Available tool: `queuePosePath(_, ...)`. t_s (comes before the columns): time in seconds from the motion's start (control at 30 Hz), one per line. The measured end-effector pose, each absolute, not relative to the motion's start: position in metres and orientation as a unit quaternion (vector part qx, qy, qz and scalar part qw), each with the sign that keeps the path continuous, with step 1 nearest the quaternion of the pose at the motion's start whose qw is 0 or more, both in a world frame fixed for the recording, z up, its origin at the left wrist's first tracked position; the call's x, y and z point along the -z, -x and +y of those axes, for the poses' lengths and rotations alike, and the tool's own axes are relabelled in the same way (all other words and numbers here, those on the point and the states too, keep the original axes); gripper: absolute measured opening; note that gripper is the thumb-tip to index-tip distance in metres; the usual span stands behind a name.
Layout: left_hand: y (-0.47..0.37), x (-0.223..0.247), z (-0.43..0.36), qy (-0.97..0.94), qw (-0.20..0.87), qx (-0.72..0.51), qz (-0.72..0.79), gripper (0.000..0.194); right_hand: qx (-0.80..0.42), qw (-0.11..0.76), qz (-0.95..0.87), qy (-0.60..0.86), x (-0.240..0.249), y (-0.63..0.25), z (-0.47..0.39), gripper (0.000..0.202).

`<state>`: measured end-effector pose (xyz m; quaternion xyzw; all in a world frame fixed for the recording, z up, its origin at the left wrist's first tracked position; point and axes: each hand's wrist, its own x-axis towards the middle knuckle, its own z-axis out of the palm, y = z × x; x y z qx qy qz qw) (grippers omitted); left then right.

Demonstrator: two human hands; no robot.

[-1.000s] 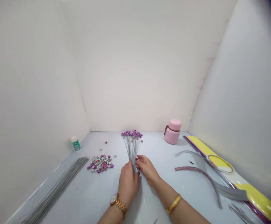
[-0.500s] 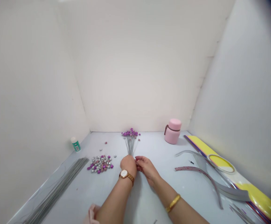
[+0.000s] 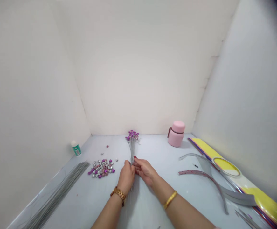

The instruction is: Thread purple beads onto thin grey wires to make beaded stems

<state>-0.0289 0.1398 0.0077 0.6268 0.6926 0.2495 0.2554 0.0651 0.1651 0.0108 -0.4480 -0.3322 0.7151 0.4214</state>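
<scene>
A bunch of thin grey wire stems (image 3: 132, 151), topped with small purple and pink stars (image 3: 132, 135), stands between my hands at the middle of the table. My left hand (image 3: 127, 175) is closed round the lower stems, a gold watch on its wrist. From the right, my right hand (image 3: 145, 169) touches the same stems with bent fingers and thumb. The stem ends show just below my hands. Left of them lies a pile of silver, pink and purple stars (image 3: 102, 168).
Loose wires (image 3: 59, 194) lie at the left, near a green-and-white bottle (image 3: 76, 148). A pink flask (image 3: 176, 134) stands at the back right. Curved strips (image 3: 204, 174), a tape ring (image 3: 226, 167), scissors (image 3: 246, 218) and a yellow wrapped pack (image 3: 205, 147) lie at the right.
My left hand has turned and shifted slightly left and down. The star heads are bunched closer together, and my right hand has moved a little left.
</scene>
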Motion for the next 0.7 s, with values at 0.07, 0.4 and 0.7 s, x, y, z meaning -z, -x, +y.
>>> queuePosePath(0.07,0.025,-0.006,0.129,-0.634,0.267,-0.281,0.669,0.024,-0.720,0.418,-0.325,0.448,-0.014,-0.059,0.172,0.027)
queuePosePath(0.4,0.012,-0.043,0.111,-0.646,0.284,-0.454,0.544,0.036,-0.625,0.548,-0.406,0.380,-0.068,-0.048,0.164,0.023)
queuePosePath(0.7,0.014,-0.031,0.116,-0.635,0.324,-0.525,0.464,0.041,-0.539,0.548,-0.534,0.353,-0.074,-0.050,0.145,0.030)
